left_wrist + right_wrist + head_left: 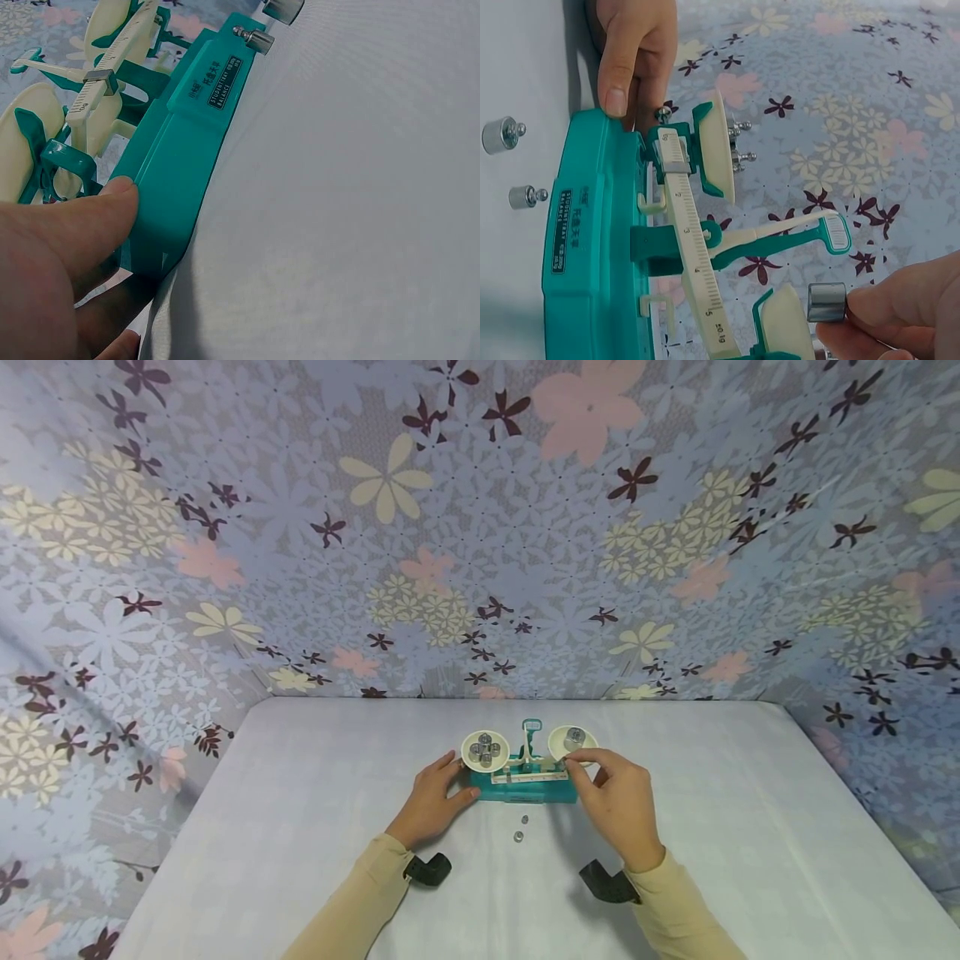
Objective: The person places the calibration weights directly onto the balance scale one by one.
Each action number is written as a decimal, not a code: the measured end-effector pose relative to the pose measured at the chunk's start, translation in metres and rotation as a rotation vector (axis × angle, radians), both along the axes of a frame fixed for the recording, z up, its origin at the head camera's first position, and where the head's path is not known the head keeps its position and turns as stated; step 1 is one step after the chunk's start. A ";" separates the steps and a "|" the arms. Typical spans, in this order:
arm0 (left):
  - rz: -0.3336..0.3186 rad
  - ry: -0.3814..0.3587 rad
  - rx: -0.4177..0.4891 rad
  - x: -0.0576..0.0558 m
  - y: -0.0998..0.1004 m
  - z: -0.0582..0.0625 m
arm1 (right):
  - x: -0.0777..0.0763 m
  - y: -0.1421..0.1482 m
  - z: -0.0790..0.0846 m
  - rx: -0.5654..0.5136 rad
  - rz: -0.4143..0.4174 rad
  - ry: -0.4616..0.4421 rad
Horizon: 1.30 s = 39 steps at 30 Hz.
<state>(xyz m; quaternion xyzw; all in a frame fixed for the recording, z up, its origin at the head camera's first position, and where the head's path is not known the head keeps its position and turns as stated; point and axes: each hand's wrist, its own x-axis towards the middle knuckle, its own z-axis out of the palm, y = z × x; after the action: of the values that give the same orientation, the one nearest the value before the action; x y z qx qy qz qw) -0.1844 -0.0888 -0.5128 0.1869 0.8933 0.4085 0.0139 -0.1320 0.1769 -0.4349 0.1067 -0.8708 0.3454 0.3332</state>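
A green student balance (525,791) stands on the white-covered table. My left hand (433,802) grips the left end of its base, thumb on the front and fingers behind. Several metal weights (485,750) stand in the cream left pan (467,762). With thumb and fingers, my right hand (621,802) pinches a cylindrical metal weight (826,302) close beside the right pan (787,322). Inside that pan, metal weights (575,737) show past the hand. The white graduated beam (692,232) carries a sliding rider (101,80).
Two small knobbed weights lie on the table in front of the base, a smaller one (528,197) and a larger one (502,136). A flower-printed cloth (487,527) hangs behind and at both sides of the table (337,752). Black wrist mounts (611,883) sit below both hands.
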 end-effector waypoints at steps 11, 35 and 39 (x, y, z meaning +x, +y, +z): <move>0.011 -0.008 -0.002 0.000 0.000 0.001 | -0.004 0.006 0.000 -0.019 -0.035 0.001; 0.000 0.014 -0.001 0.002 0.000 0.001 | -0.012 0.017 -0.006 -0.022 -0.082 0.014; 0.001 0.014 -0.005 0.001 0.000 0.001 | -0.013 0.018 -0.006 -0.019 -0.089 0.010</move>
<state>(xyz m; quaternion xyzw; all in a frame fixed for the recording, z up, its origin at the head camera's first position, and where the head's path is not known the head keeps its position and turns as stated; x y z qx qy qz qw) -0.1837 -0.0883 -0.5117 0.1890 0.8946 0.4048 0.0080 -0.1448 0.1950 -0.4412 0.0665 -0.8698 0.3378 0.3535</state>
